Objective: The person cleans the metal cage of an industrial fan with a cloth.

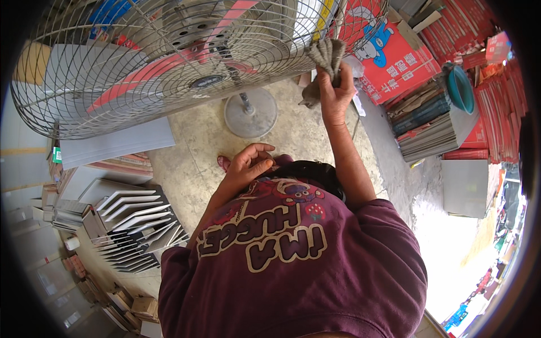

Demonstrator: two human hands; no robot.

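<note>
A large pedestal fan with a round wire cage [163, 107] and red blades [143, 76] fills the upper left. Its round grey base [251, 114] rests on the floor. My right hand [337, 93] is raised at the right side of the cage, its fingers and thumb closed on a grey-brown cloth [327, 56]. The cloth lies against the wire rim, and part of it hangs below the fingers. My left hand [249, 163] is held in front of my body, below the fan and apart from it, fingers loosely bent and nothing visible in them.
Red printed cartons [389, 62] stand at the upper right, beside stacked tiles [428, 135] with a teal basin [460, 90] on them. At the left, a rack of tile samples [138, 225] stands near a grey panel [118, 142]. Bright light falls on the floor at the right.
</note>
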